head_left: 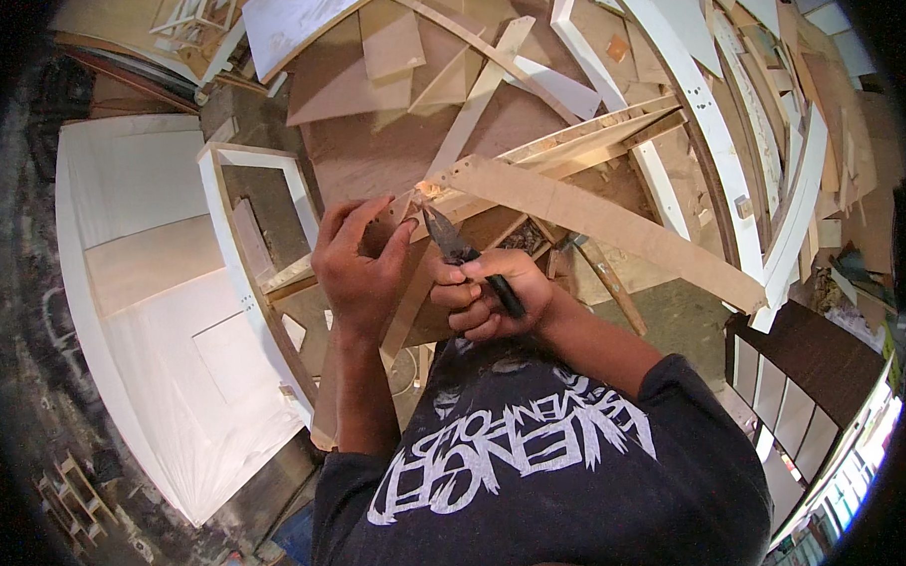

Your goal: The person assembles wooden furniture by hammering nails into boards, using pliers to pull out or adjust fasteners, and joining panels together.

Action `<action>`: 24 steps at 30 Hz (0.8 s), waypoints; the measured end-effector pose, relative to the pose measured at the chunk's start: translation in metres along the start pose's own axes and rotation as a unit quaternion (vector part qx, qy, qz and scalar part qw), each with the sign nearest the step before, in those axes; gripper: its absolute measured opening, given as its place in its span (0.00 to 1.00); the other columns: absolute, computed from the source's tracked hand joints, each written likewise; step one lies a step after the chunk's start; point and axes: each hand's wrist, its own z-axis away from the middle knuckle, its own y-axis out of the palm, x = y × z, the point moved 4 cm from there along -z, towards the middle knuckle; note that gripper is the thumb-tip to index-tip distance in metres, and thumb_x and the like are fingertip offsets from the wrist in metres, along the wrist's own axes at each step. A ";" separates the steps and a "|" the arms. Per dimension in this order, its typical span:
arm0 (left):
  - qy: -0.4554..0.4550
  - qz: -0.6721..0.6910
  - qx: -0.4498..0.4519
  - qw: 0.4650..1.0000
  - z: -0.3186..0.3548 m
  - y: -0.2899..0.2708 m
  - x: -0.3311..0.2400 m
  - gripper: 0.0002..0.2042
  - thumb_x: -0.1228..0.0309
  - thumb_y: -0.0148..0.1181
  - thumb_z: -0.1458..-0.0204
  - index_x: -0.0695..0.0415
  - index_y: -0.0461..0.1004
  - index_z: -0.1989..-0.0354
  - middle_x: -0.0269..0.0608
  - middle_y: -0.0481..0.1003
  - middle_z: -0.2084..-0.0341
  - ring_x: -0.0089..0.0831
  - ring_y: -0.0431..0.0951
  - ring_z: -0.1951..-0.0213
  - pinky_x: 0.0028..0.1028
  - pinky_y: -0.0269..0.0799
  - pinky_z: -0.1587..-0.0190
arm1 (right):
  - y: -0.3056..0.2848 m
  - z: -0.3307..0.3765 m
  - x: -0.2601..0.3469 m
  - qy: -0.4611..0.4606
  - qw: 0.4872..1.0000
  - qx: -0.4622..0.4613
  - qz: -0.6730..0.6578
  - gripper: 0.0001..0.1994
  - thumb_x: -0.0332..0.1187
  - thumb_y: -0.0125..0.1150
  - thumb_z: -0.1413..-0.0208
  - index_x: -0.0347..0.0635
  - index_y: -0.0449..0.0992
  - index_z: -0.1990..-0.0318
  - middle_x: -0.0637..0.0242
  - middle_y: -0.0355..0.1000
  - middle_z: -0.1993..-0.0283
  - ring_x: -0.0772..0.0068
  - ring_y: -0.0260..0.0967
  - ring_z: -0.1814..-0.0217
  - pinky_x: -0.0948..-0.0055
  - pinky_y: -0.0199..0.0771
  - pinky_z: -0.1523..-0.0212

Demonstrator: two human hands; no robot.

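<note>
My right hand (498, 293) is closed round the black handle of a knife (445, 235), whose dark blade slants up and to the left. Near the blade's tip lies a small patch of pale wood shavings (428, 189). Opposite it my left hand (357, 261) is raised, its fingers and thumb curled toward the tip. Whatever sits between those fingertips is too small to make out. Just beyond the hands, a long brown strip of board (590, 213) runs from the shavings toward the lower right.
A pale wooden frame (588, 144) lies beyond the hands, across offcuts and a brown sheet (343, 147). To the left are a white-edged open frame (234, 241) and a large white panel (155, 184). A long curved white piece (712, 124) stands at the right, beside stacked boards.
</note>
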 end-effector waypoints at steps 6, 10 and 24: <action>-0.035 -0.002 0.014 0.999 0.004 0.001 0.005 0.17 0.76 0.76 0.59 0.58 0.84 0.58 0.44 0.78 0.63 0.38 0.80 0.62 0.33 0.76 0.58 | -0.043 0.049 0.019 -0.105 0.844 -0.284 0.444 0.10 0.31 0.58 0.46 0.44 0.69 0.57 0.70 0.66 0.65 0.76 0.64 0.70 0.75 0.65 0.68; -0.021 -0.011 0.003 1.000 0.003 0.005 0.005 0.16 0.75 0.76 0.59 0.57 0.84 0.59 0.45 0.77 0.62 0.38 0.80 0.60 0.33 0.76 0.56 | -0.088 0.086 0.034 -0.076 0.650 -0.457 0.601 0.14 0.29 0.57 0.48 0.36 0.74 0.54 0.60 0.75 0.58 0.70 0.75 0.60 0.69 0.72 0.60; -0.143 -0.030 0.059 0.987 0.012 -0.006 0.018 0.25 0.62 0.77 0.53 0.64 0.79 0.51 0.45 0.80 0.62 0.31 0.78 0.62 0.29 0.74 0.56 | 0.003 0.043 0.013 -0.085 0.848 -0.260 0.454 0.17 0.31 0.53 0.47 0.34 0.76 0.51 0.52 0.76 0.50 0.66 0.80 0.55 0.66 0.78 0.56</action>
